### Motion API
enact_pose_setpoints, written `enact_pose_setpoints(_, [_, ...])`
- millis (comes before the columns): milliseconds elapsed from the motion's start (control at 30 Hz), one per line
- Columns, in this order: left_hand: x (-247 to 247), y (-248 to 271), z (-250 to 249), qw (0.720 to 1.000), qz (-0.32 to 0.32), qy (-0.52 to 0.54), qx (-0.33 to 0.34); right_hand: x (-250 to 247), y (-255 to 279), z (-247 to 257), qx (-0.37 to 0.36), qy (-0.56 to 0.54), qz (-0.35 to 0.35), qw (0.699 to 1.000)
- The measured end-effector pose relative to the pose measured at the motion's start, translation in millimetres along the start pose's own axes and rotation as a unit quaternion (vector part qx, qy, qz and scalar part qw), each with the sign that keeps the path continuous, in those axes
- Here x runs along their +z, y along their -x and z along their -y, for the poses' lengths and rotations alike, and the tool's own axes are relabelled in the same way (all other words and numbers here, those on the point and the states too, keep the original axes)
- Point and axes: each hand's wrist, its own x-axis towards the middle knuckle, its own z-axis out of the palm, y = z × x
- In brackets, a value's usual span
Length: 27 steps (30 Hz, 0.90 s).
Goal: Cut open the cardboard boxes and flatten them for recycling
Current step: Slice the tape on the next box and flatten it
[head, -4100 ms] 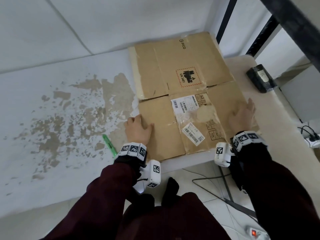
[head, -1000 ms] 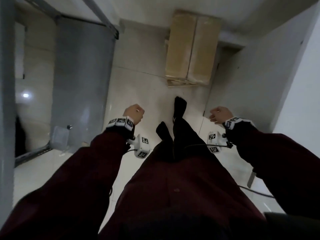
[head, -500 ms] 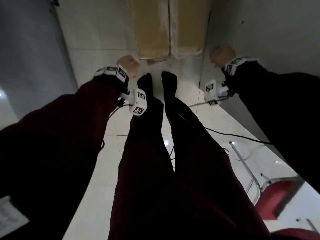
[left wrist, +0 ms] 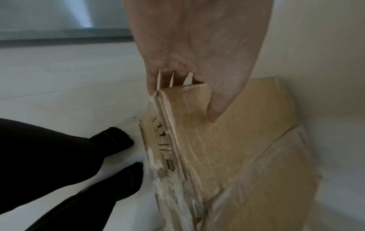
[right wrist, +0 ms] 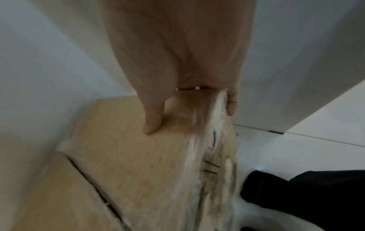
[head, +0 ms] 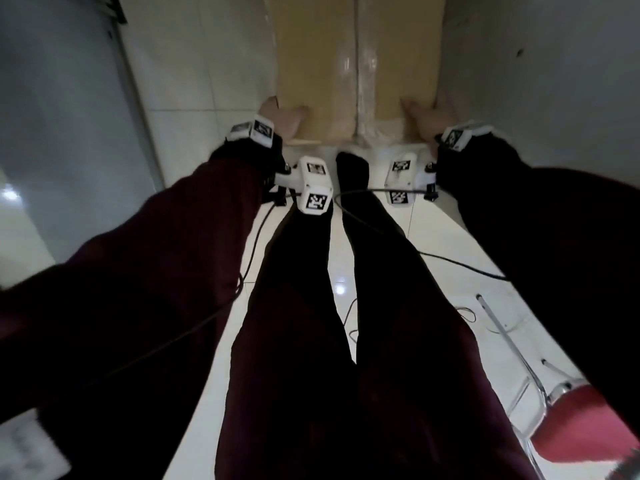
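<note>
Gripping the near corners, left hand (head: 284,121) and right hand (head: 427,116) pinch the cardboard box (head: 356,64) standing at top centre against the wall (head: 540,81); it looks light, stiff, tape-slick, best held by its edges.

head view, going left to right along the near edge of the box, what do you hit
left hand → taped seam of the cardboard box → right hand
</note>
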Motion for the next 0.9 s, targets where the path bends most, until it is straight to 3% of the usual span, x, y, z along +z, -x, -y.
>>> enact_pose_setpoints(167, [-20.8, 78.1, 14.9, 1.000, -0.007, -0.030, -0.002, -23.0, 67.7, -3.4, 0.034, 0.033, 0.048, 0.998])
enact_pose_setpoints(333, [-52.8, 172.8, 33.5, 0.997, -0.017, -0.060, 0.047, -58.8, 157.2, 15.0, 0.003, 0.016, 0.069, 0.998])
enact_pose_setpoints(467, [-58.3, 231.9, 52.4, 0.995, -0.067, -0.024, 0.074, -88.2, 216.3, 22.9, -0.019, 0.039, 0.076, 0.996])
enact_pose_setpoints(667, [-62.2, 308.6, 51.8, 0.962, -0.191, 0.110, 0.161, -123.9, 296.0, 26.6, -0.085, -0.003, 0.008, 0.996])
enact_pose_setpoints(800, [-75.3, 358.5, 36.7, 0.943, -0.213, 0.132, 0.218, -145.0, 358.1, 17.8, -0.157, -0.057, -0.038, 0.985])
enact_pose_setpoints(900, [-85.8, 402.3, 28.6, 0.936, -0.178, 0.139, 0.270, -165.6, 404.5, 4.0, -0.197, -0.078, -0.081, 0.974])
